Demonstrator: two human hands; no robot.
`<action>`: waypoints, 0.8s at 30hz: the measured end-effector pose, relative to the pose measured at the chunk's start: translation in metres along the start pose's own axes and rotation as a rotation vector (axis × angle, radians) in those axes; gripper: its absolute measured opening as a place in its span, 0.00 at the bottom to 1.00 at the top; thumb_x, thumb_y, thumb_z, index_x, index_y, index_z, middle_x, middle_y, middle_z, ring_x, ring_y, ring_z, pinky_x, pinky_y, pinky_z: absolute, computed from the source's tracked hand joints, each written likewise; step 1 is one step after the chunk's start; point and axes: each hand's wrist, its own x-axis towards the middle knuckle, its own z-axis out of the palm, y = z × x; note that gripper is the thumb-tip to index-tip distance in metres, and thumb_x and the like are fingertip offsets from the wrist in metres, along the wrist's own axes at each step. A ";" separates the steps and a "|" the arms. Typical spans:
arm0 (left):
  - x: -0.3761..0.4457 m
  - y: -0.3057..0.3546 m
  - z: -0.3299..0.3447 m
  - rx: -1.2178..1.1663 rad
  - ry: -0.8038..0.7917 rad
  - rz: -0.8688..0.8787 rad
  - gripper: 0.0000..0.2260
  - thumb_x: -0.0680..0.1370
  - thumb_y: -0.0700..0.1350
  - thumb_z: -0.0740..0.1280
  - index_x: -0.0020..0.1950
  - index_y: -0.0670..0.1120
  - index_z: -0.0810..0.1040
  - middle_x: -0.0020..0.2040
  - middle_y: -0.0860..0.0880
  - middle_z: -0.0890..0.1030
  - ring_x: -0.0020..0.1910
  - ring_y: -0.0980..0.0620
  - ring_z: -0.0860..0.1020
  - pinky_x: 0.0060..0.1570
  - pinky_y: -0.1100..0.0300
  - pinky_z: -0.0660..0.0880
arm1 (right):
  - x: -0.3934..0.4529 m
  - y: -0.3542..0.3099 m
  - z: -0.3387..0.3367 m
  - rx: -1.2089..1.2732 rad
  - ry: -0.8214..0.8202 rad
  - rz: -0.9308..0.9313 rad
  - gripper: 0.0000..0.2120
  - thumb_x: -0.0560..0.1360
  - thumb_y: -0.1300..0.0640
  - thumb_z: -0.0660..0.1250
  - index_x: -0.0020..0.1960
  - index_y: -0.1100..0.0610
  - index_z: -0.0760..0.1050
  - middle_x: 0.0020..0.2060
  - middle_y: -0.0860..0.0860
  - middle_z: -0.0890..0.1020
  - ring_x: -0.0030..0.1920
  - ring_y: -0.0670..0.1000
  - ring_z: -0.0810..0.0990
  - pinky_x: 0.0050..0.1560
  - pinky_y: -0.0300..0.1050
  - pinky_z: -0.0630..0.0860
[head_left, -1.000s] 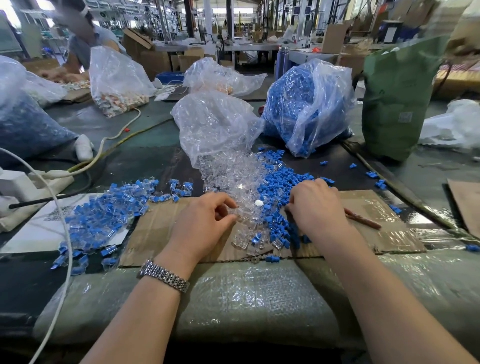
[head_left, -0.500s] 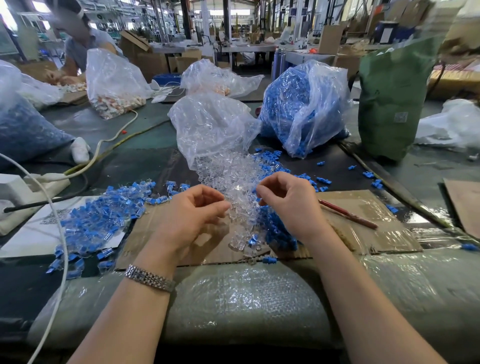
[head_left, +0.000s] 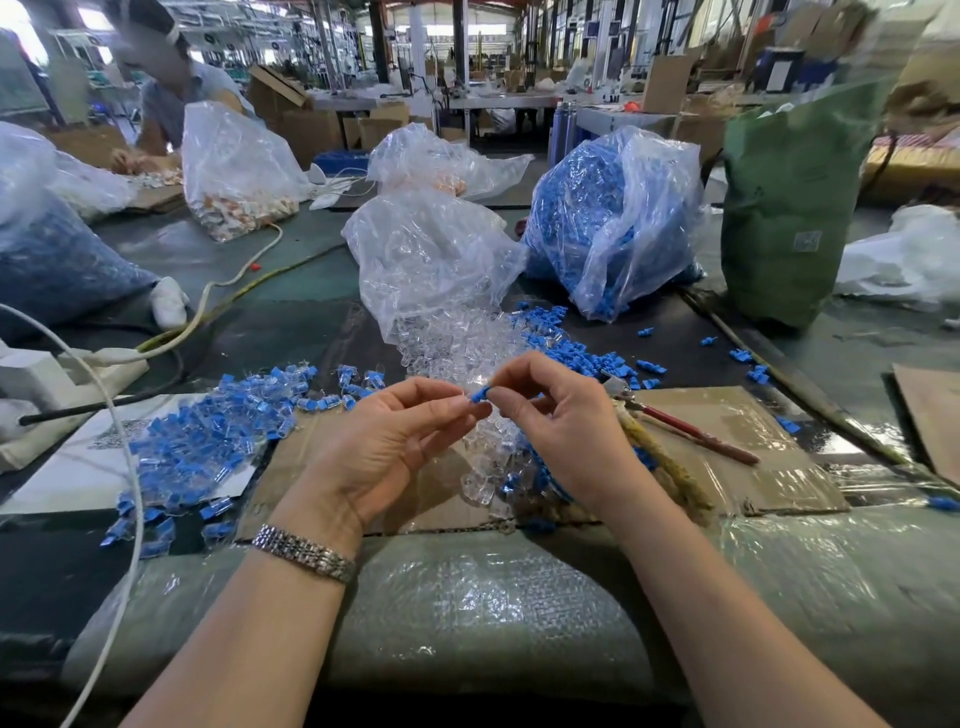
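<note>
Right hand (head_left: 566, 431) pinches blue plug (head_left: 479, 395); left hand (head_left: 395, 441) pinches clear cap (head_left: 465, 401), hardly visible. Held tip-to-tip, likely for pressing together.

A wide factory hall. Dark pillars (head_left: 459, 52) stand far back, with long white tables (head_left: 493, 100) and cardboard boxes (head_left: 666, 83) around them. Bright daylight comes from the far left. The near table (head_left: 270, 332) has a dark green top.
</note>
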 end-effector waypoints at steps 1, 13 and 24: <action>0.000 -0.001 0.001 0.007 -0.008 0.002 0.05 0.70 0.30 0.73 0.42 0.39 0.85 0.48 0.38 0.85 0.50 0.43 0.86 0.45 0.61 0.83 | 0.000 0.000 0.001 -0.005 -0.006 -0.007 0.01 0.78 0.58 0.71 0.50 0.54 0.80 0.43 0.45 0.83 0.46 0.49 0.81 0.51 0.57 0.77; -0.004 -0.003 0.004 0.270 -0.025 0.041 0.11 0.69 0.36 0.74 0.51 0.38 0.86 0.51 0.34 0.85 0.48 0.42 0.86 0.45 0.61 0.83 | 0.002 0.006 0.001 -0.157 -0.072 -0.100 0.02 0.79 0.60 0.69 0.49 0.55 0.78 0.44 0.44 0.76 0.46 0.46 0.78 0.48 0.44 0.76; 0.001 -0.004 -0.002 0.160 -0.032 0.004 0.11 0.69 0.35 0.75 0.51 0.38 0.86 0.53 0.33 0.84 0.52 0.39 0.85 0.47 0.59 0.82 | 0.007 0.007 -0.032 -0.362 0.121 0.226 0.15 0.78 0.43 0.68 0.61 0.47 0.73 0.50 0.44 0.78 0.50 0.42 0.77 0.49 0.38 0.76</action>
